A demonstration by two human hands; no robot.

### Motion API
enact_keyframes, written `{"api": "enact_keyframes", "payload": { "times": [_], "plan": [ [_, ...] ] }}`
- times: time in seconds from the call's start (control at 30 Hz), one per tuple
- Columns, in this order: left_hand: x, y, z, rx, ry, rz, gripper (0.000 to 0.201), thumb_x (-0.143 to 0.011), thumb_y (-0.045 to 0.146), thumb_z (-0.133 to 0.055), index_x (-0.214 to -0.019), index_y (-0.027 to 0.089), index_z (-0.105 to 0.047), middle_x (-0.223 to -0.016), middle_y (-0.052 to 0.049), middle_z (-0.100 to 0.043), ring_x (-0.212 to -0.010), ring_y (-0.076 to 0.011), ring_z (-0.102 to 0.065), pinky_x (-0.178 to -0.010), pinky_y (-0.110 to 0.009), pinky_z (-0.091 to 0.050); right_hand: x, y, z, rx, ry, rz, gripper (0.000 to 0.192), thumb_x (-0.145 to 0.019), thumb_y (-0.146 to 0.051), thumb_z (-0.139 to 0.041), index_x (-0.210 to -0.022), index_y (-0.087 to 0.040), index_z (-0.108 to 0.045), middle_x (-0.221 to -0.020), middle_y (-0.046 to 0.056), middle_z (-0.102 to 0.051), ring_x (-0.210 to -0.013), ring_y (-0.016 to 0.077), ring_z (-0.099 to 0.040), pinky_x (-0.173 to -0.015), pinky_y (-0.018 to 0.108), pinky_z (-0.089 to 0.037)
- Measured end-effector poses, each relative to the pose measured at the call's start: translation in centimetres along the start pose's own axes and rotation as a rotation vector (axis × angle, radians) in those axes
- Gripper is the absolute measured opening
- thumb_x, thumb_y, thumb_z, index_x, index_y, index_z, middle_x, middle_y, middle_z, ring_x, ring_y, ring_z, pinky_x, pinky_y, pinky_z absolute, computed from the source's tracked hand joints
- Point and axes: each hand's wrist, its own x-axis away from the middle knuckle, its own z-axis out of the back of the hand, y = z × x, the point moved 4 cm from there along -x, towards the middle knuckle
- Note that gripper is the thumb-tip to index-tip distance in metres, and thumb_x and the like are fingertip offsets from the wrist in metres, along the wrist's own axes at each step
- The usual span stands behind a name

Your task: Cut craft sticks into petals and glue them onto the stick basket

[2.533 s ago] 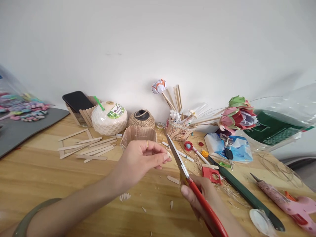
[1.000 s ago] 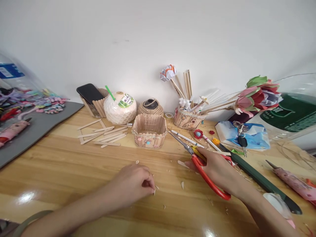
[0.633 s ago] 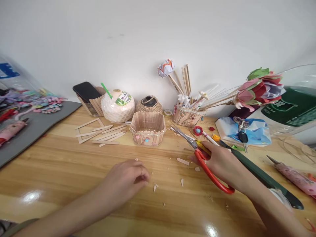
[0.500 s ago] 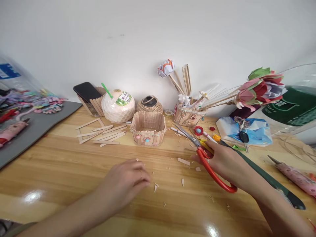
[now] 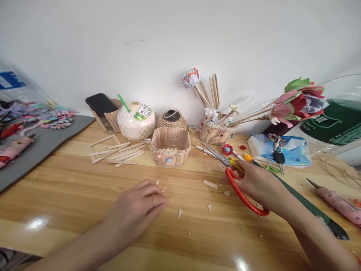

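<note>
- Right hand (image 5: 255,182) grips the red-handled steel scissors (image 5: 235,180), blades together, low over the wooden table (image 5: 70,188).
- Left hand (image 5: 135,209) lies flat and empty beside pale wood chips (image 5: 179,213).

We see a desk (image 5: 70,195) of varnished wood, smooth and glossy enough to throw back bright glare spots. The scissors (image 5: 234,177) have bare metal blades and shiny red plastic handles. Thin sticks (image 5: 118,152) of pale, matt raw wood lie loose, and the small basket (image 5: 170,146) is built of the same wood. The ball of twine (image 5: 171,119) looks rough and fibrous. The flower (image 5: 299,101) is folded paper. A dull grey mat (image 5: 42,145) looks soft and matt.
</note>
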Motion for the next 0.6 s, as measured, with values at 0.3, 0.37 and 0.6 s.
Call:
{"api": "enact_keyframes", "payload": {
  "times": [0.3, 0.37, 0.6],
  "plan": [
    [1.1, -3.4, 1.9, -0.1, -0.091, 0.188, 0.019, -0.087, 0.017, -0.047, -0.089, 0.02, -0.066, -0.086, -0.002, -0.068, -0.083, -0.0166, -0.058, -0.073, -0.028, -0.047, -0.1, 0.1, -1.1, -0.034, -0.073, 0.065, 0.031, -0.071, -0.044, -0.055, -0.092, -0.021, -0.058, -0.083, 0.007, -0.067, -0.073, 0.026, -0.062, -0.056, 0.029, -0.038],
    [1.1, -3.8, 1.9, -0.111, -0.089, 0.19, 0.02, -0.087, 0.017, -0.046, -0.09, 0.02, -0.066, -0.087, -0.003, -0.068, -0.084, -0.0167, -0.058, -0.073, -0.028, -0.047, -0.1, 0.0, -1.2, -0.053, -0.076, 0.084, 0.032, -0.07, -0.041, -0.057, -0.095, -0.021, -0.059, -0.087, 0.007, -0.068, -0.077, 0.0262, -0.063, -0.059, 0.029, -0.039],
    [0.1, -4.3, 2.3, -0.179, -0.03, 0.1, 0.023, -0.089, 0.017, -0.043, -0.091, 0.018, -0.066, -0.087, -0.004, -0.067, -0.084, -0.017, -0.058, -0.074, -0.03, -0.048, -0.1, -0.6, -1.2, -0.056, -0.041, 0.093, 0.034, -0.073, -0.041, -0.055, -0.098, -0.018, -0.062, -0.09, 0.009, -0.069, -0.08, 0.0277, -0.063, -0.063, 0.032, -0.043]
  ]
}}
